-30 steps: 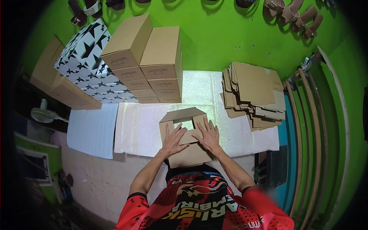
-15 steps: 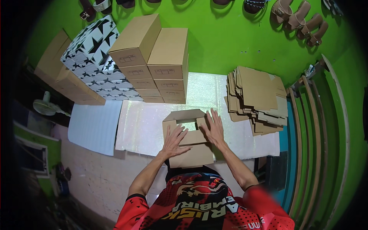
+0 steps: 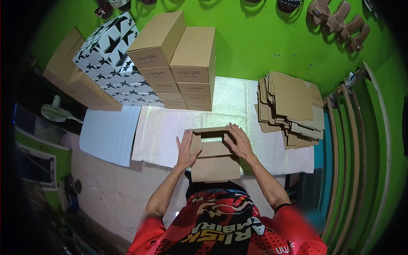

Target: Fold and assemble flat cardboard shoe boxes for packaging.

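Note:
A brown cardboard box [image 3: 215,149], partly folded, sits at the table's near edge with its opening upward. Its front flap [image 3: 215,168] hangs out toward my body. My left hand [image 3: 185,149] holds the left wall, fingers straight along the outside and thumb over the top edge. At the far right corner, my right hand [image 3: 240,142] grips the right wall, with the fingertips on the corner and the thumb at the inner edge. Pale table covering shows through the opening. My fingers partly hide both side walls.
Closed brown boxes [image 3: 193,49] stand stacked at the back left, beside white boxes with black stars [image 3: 112,44]. Flattened cardboard blanks [image 3: 293,95] are piled at the right. Sandals [image 3: 342,21] hang on the green wall. A wooden rack [image 3: 350,165] stands far right, a fan [image 3: 55,111] left.
The box's far flap has gone from lying outward to standing up. My left hand has moved from the front edge to the left wall. My right hand stays at the right side.

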{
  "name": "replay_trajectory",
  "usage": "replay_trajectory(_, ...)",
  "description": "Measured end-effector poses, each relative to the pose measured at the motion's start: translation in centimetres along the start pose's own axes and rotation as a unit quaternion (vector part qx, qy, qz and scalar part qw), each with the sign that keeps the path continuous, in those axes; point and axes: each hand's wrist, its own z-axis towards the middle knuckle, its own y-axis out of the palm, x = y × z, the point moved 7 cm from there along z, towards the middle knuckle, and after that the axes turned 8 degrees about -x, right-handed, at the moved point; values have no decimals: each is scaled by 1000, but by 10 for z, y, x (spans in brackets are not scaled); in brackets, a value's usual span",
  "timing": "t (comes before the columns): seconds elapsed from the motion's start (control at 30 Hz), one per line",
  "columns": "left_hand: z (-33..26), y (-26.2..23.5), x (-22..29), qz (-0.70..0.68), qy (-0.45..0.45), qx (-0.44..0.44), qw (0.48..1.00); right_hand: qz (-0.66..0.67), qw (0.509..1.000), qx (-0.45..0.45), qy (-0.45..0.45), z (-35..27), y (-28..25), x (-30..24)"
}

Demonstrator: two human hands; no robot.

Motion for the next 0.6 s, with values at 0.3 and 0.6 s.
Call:
replay_trajectory(0.3, -20, 14, -6, 123, 19, -53, 991, -193, 981, -32, -14, -24, 26, 9)
replay_trajectory(0.6, -19, 22, -3, 160, 9, -36, 986, -207, 973, -53, -86, 45, 34, 5)
